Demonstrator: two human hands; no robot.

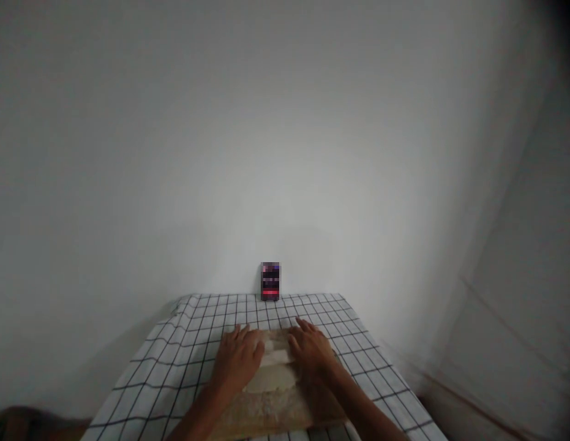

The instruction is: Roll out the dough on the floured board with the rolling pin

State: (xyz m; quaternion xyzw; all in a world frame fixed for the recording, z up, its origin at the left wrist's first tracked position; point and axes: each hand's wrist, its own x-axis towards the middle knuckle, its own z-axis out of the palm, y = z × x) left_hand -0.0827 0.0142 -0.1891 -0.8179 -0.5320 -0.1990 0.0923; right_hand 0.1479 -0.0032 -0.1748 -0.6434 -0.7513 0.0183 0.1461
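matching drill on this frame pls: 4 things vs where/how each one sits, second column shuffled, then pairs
Things:
1. left hand
2. right hand
3. small dark device
4. checked cloth

Places or states:
A. upright at the table's far edge, against the wall
B. flat on the pale dough, on its right side
C. spread over the table, under the wooden board
D. flat on the pale dough, on its left side

Pairs: 1-D, 2-B, 3-A, 4-C

Left hand (239, 358) and right hand (312, 350) lie flat on pale dough (274, 367) atop a wooden board (270, 413); beyond the board, a small dark box (270, 281) stands on the checked surface (174, 361).
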